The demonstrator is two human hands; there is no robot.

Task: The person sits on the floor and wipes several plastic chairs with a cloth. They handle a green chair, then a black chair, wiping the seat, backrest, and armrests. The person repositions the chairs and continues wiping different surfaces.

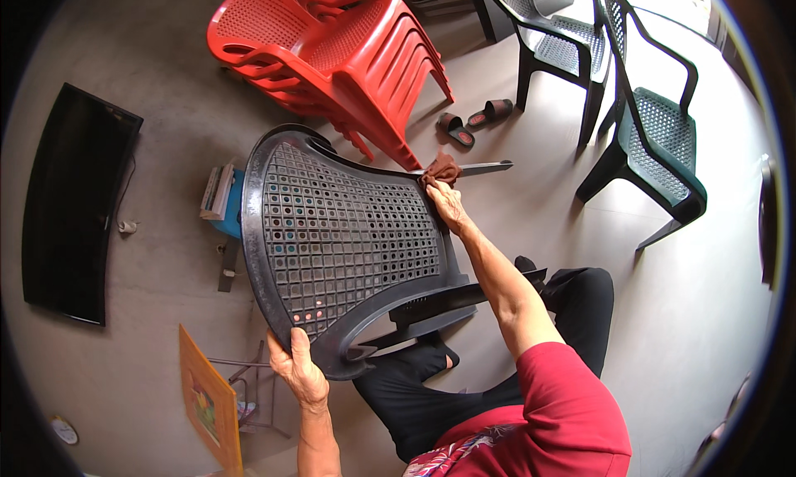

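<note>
A dark grey plastic armchair (356, 228) with a grid of small holes in its back lies tilted before me, its backrest facing up. My left hand (300, 369) grips the rim of the backrest at its near left corner, thumb on top and fingers underneath. At the far right side of the chair, my right hand (446, 201) is closed on a crumpled brown cloth (441, 170). That cloth is pressed against the chair's edge, beside a leg-like bar (487, 167) that sticks out to the right.
Stacked red plastic chairs (332, 54) stand just beyond the grey one. A pair of slippers (473, 122) lies on the floor near them. Two dark chairs (663, 137) are at the far right. Left are a wall television (75, 203), a blue stool with books (228, 203) and an orange-framed picture (207, 402).
</note>
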